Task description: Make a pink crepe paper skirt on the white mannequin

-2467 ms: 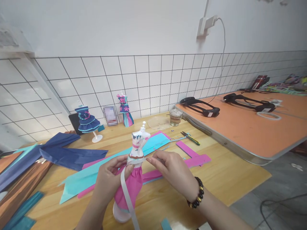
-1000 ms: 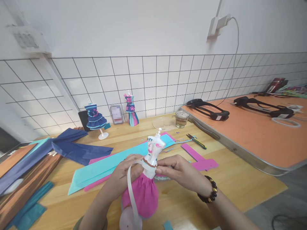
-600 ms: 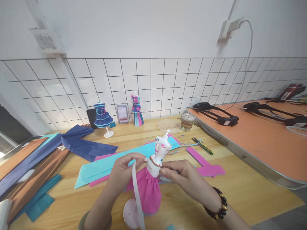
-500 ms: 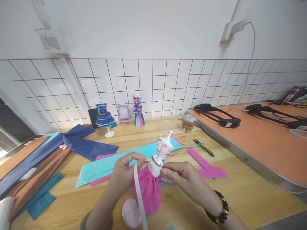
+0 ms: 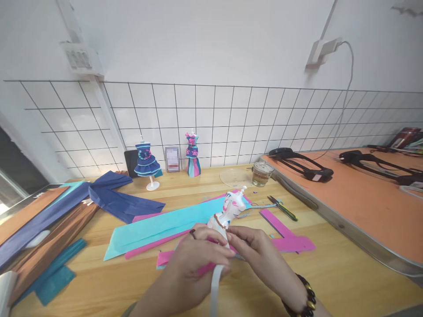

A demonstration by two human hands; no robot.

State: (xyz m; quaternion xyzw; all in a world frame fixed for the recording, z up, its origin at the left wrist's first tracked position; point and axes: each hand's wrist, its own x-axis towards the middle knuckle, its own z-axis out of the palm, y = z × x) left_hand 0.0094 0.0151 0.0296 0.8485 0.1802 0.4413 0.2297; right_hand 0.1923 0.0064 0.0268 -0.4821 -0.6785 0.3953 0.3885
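A small white dress-form mannequin, with pink and blue marks on its chest and a brown line round its waist, leans to the right between my hands. My left hand reaches across its front at the hips, fingers closed on a flat white strip that hangs down below. My right hand pinches at the right side of the mannequin's hips, thumb and fingertips against it. The mannequin's pink skirt is mostly hidden behind my left hand; only a little pink shows.
Turquoise paper and pink pieces lie around the mannequin. Yellow-green snips and a lidded glass are to the right. Two dressed mannequins stand at the back. Blue paper and brown paper cover the left.
My left hand has moved right, across the mannequin's front, bringing the white strip with it. The mannequin leans further right, and its skirt is now largely covered. My right hand stays at the hips.
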